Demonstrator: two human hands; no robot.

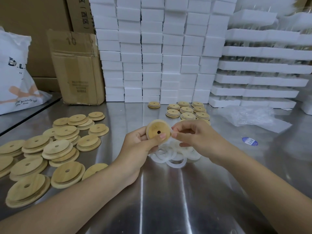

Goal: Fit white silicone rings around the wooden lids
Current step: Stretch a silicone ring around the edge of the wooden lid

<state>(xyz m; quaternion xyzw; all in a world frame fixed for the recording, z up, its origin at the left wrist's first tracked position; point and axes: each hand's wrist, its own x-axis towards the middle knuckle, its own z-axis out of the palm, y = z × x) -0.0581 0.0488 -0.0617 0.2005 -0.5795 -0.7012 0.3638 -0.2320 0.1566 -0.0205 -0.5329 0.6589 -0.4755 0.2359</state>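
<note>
With the bare lids (50, 149) heaped well off to my left, my left hand (138, 142) grips the wooden lid (157, 130) above the table, thumb across its face. If that hold slackens, I think the lid could twist and the ring seat crooked. My right hand (190, 135) pinches the white silicone ring (171, 132) at the lid's right edge, and a slipping pinch could let it spring off onto the loose rings (168, 157) below.
</note>
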